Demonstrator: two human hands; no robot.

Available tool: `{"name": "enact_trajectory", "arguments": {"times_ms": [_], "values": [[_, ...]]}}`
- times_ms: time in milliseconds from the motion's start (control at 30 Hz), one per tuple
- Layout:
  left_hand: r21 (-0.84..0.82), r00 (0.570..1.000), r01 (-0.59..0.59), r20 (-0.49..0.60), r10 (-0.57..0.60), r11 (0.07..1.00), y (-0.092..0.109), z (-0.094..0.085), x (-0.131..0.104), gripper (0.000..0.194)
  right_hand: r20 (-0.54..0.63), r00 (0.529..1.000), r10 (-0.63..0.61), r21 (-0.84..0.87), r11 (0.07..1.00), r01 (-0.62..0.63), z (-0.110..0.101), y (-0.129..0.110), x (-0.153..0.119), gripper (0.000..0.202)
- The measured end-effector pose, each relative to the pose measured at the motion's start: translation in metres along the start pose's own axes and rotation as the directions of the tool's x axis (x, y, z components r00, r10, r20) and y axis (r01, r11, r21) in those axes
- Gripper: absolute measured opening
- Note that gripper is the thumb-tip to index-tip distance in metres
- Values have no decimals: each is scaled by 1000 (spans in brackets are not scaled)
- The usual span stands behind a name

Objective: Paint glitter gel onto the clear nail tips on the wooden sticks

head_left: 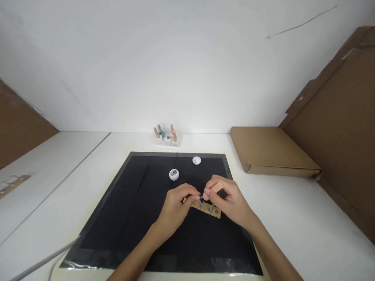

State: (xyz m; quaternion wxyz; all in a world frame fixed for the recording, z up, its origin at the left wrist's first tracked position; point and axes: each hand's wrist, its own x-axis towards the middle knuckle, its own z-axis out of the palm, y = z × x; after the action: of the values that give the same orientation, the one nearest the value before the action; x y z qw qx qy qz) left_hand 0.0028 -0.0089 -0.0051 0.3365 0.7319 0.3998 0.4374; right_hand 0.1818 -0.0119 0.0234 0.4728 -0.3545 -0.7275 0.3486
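Note:
Over the black mat, my left hand pinches something small at its fingertips, too small to make out. My right hand is closed around a peach nail polish brush cap, its lower end close to my left fingertips. Below both hands lies a tan strip with small grey posts standing on it, partly hidden by my fingers. Farther back on the mat are a small round white jar with dark grey and silvery contents and a shallow white lid.
At the back, a clear holder bears several nail polish bottles. A flat brown cardboard box lies to the right. On the far left rests another tan strip with posts, and a grey cable runs at the front left.

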Motion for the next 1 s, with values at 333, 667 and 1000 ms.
{"name": "enact_trajectory", "arguments": {"times_ms": [333, 667, 1000], "values": [[29, 992, -114, -53, 116, 993, 0, 0, -1, 15, -171, 982, -81, 5, 997, 83, -1, 4, 1, 25], [36, 991, -106, -84, 108, 994, 5, -2, 1, 15, -108, 994, -32, 26, 999, 35, 1, 3, 2, 25], [-14, 989, -93, -114, 91, 996, 5, -4, 1, 14, -148, 981, -123, 109, 984, 140, -3, 2, 1, 23]]}}
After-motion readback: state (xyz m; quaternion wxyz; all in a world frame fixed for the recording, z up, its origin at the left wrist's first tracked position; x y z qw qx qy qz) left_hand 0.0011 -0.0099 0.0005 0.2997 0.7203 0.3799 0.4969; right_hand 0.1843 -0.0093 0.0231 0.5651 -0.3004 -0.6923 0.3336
